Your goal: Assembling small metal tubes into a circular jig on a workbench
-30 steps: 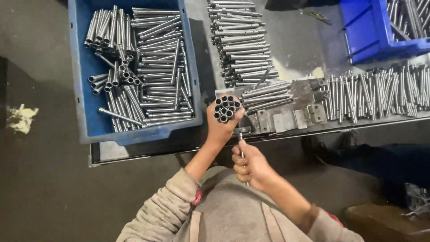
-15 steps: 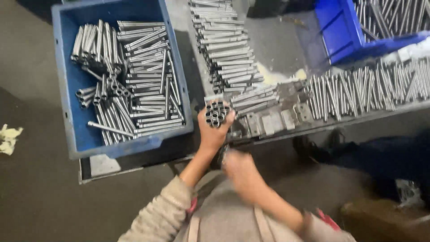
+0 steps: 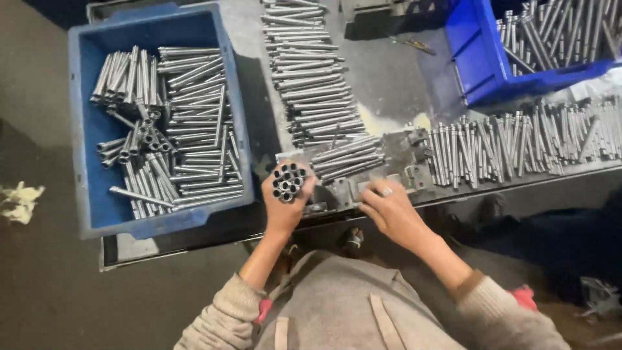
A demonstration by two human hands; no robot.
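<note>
left hand (image 3: 283, 209) has its grip wrapped round a tube bundle (image 3: 288, 182) standing end-up, right hand (image 3: 389, 209) spread loose, empty, just right on the metal fixture (image 3: 350, 188)

The grey counter (image 3: 395, 84) carried two blue bins (image 3: 155, 220) (image 3: 479, 71), with steel tubes (image 3: 311, 71) heaped mid-counter and along its near edge.

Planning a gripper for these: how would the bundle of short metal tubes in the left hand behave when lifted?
The bundle of shiny metal tubes looks rigid and probably heavy for its size. Smooth round walls suggest single tubes could slip out of the left hand or roll.
</note>
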